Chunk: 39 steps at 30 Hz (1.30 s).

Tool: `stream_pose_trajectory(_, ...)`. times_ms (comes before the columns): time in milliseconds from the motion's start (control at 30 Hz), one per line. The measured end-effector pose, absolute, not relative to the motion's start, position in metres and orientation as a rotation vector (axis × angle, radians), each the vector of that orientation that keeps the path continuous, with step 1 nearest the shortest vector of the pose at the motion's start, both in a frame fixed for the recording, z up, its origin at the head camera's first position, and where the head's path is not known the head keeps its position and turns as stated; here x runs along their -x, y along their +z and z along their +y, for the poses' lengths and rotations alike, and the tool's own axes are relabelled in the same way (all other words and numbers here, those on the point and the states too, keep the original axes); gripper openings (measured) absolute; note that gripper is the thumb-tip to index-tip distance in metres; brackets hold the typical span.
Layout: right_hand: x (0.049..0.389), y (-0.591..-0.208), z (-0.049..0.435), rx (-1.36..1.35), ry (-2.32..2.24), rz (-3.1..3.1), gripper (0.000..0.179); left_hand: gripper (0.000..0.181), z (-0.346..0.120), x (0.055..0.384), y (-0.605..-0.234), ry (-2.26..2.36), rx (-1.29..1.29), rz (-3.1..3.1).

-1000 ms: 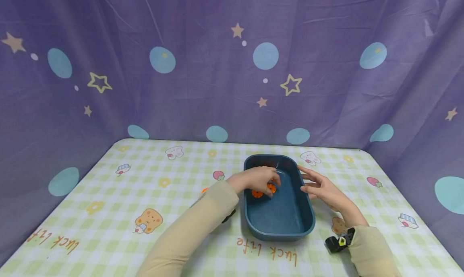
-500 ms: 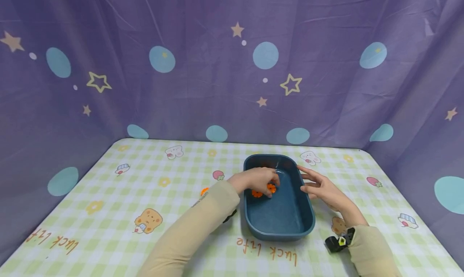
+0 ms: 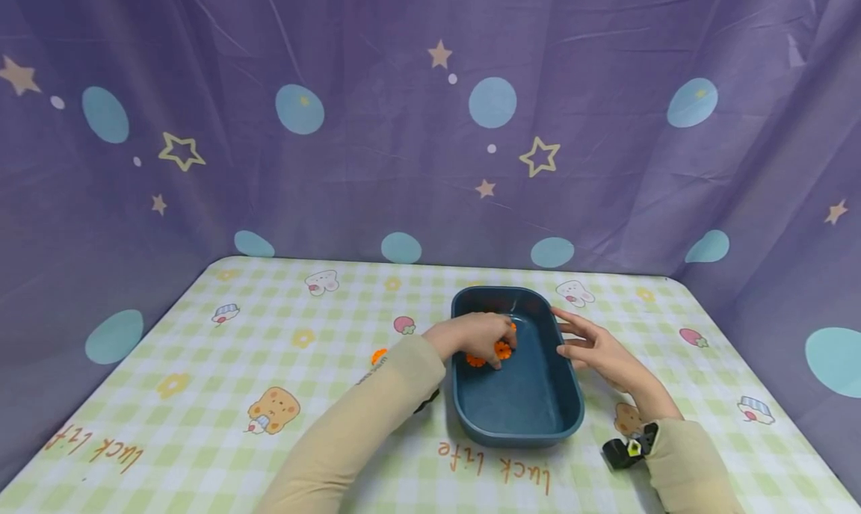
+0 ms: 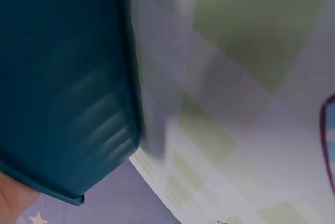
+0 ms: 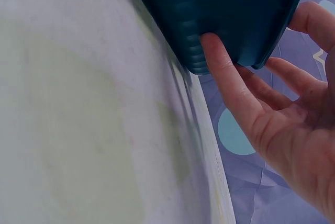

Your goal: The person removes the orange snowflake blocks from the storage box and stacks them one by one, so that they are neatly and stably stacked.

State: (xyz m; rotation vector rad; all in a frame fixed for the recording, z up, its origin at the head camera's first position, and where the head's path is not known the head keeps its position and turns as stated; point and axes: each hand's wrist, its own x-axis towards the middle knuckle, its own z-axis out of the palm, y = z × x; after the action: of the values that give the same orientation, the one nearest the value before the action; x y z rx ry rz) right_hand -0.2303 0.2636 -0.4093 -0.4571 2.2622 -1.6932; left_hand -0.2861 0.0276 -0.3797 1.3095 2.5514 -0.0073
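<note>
A dark blue rectangular box (image 3: pixel 521 413) stands on the checked cloth. My left hand (image 3: pixel 477 333) reaches over its left wall, fingers bent down among orange scalloped discs (image 3: pixel 503 350) that look like flower-cut carrot slices. One disc shows between thumb and fingers; another peeks out past the fingertips. What lies under the palm is hidden, and I cannot tell whether the fingers pinch a slice. My right hand (image 3: pixel 599 350) rests against the box's right side, fingers extended along the rim. In the right wrist view the thumb (image 5: pixel 222 64) touches the outer wall (image 5: pixel 220 9).
Another orange slice (image 3: pixel 379 355) lies on the tablecloth (image 3: pixel 202 424), left of the box and partly behind the left sleeve (image 3: pixel 377 409). A purple curtain (image 3: pixel 377 163) surrounds the table's back and sides. The left wrist view shows mostly the box's outer wall (image 4: pixel 57 77).
My left hand has shifted slightly left inside the box, and its thumb and fingers have drawn closer together. An orange slice now shows past the fingertips. My right hand has not moved.
</note>
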Motion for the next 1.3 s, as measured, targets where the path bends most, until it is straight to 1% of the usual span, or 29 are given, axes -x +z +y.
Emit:
stream_pose_trajectory(467, 0.2309, -0.4092, 0.2638, 0.452, -1.690, 2.264, 0.066, 0.028, 0.0289, 0.2858, -0.3801, 0.099, -1.280, 2.533)
stream_pose_trajectory(1100, 0.2304, -0.4087, 0.2634, 0.438, -1.689, 2.264, 0.066, 0.028, 0.0276, 0.2874, -0.3830, 0.135, -1.257, 2.508)
stream_pose_trajectory(1300, 0.2307, -0.4092, 0.2639, 0.448, -1.699, 2.256, 0.066, 0.022, 0.0264, 0.2889, -0.3843, 0.162, -1.275, 2.497)
